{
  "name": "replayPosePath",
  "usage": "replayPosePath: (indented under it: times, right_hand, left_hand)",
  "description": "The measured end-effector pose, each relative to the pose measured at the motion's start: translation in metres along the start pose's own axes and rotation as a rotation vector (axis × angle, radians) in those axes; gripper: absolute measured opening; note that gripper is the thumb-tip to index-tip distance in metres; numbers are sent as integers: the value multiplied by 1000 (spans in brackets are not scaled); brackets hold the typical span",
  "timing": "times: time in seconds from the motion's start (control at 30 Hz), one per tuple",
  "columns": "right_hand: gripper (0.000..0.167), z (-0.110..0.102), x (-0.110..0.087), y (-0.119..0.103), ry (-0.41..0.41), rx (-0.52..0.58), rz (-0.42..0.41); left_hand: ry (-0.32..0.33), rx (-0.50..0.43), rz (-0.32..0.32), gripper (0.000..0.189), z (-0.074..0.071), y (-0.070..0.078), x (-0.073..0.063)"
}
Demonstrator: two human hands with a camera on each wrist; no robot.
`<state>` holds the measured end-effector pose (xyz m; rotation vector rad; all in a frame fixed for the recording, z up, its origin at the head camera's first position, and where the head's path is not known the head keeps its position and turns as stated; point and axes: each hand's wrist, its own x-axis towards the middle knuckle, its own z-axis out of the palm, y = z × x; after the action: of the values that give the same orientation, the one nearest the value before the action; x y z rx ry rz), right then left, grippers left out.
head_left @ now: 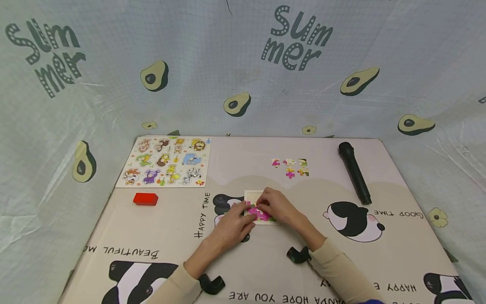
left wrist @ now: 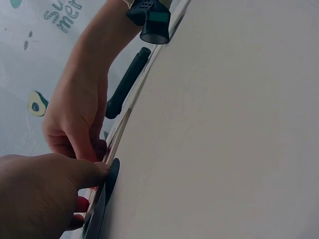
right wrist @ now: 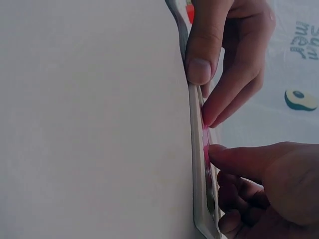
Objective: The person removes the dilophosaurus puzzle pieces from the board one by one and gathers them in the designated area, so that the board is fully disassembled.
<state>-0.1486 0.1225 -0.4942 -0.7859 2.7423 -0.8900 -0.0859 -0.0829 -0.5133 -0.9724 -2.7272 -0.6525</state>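
Observation:
A small puzzle board (head_left: 252, 194) with a pale frame lies on the table, its lower part filled with pink and green pieces. My left hand (head_left: 234, 223) rests on its left side, the thumb (right wrist: 200, 71) at the near edge and extended fingertips touching the pink surface. On the right, my right hand (head_left: 279, 205) bends over the board. Its thumb and index finger pinch at a pink puzzle piece (right wrist: 206, 155), mostly hidden by the fingers. Several loose puzzle pieces (head_left: 290, 173) lie beyond the board.
An animal picture board (head_left: 163, 161) lies at the back left, with a red block (head_left: 145, 199) in front of it. A black cylindrical rod (head_left: 355, 173) lies at the right. The tabletop (head_left: 243, 270) carries printed pandas and lettering; a patterned curtain (head_left: 197, 55) hangs behind.

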Motion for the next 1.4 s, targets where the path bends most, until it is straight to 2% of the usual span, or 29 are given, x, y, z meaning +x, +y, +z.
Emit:
replayPosePath:
  times: [0.3, 0.47, 1.0, 1.13, 1.27, 1.4]
  right_hand:
    - [9, 1, 1, -4, -73, -30, 49]
    - [8, 3, 0, -3, -66, -36, 41]
    - [10, 0, 0, -12, -55, 0, 118]
    - [11, 0, 0, -9, -54, 42, 104]
    - [18, 0, 1, -4, -68, 97, 80]
    - [24, 0, 0, -1, -81, 99, 54]
  left_hand:
    - [10, -10, 7, 22, 0, 0, 0]
    - [11, -22, -3, 21, -1, 1, 0]
    - [8, -6, -7, 24, -1, 1, 1]
    - [-18, -7, -28, 24, -1, 1, 1]
    - [-16, -1, -20, 24, -1, 0, 1]
    - [-13, -3, -20, 23, 0, 0, 1]
